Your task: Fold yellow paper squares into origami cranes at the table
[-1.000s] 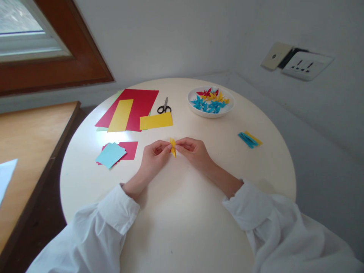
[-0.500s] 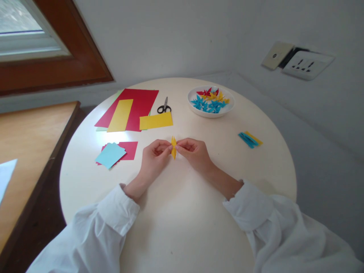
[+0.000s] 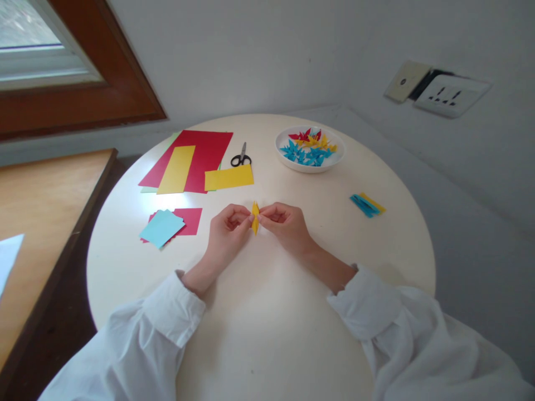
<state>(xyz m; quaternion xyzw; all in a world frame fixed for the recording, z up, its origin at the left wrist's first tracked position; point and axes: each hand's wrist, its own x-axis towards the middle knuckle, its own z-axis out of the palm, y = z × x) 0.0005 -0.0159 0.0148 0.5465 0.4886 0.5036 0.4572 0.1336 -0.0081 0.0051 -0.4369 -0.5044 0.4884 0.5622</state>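
A small folded yellow paper piece (image 3: 255, 218), pointed at top and bottom, is held upright just above the middle of the round table. My left hand (image 3: 229, 229) pinches its left side between thumb and fingers. From the other side, my right hand (image 3: 287, 225) pinches it the same way. The fingertips hide part of its folds. Beyond it lie a yellow paper strip (image 3: 229, 177) and black-handled scissors (image 3: 241, 156). A white plate (image 3: 288, 163) at the back holds several folded paper cranes (image 3: 309, 149) in blue, yellow and red.
Large red paper (image 3: 207, 156) lies at the back left, with another yellow strip (image 3: 176, 170) on top. Light blue squares (image 3: 163, 228) rest over red ones (image 3: 193, 221) nearer me. Blue and yellow folded strips (image 3: 365, 205) lie on the right. The white table (image 3: 267, 334) stands against the wall.
The two tips at the top of the yellow piece stood apart and now look closer together. Both hands keep almost the same place and grip.
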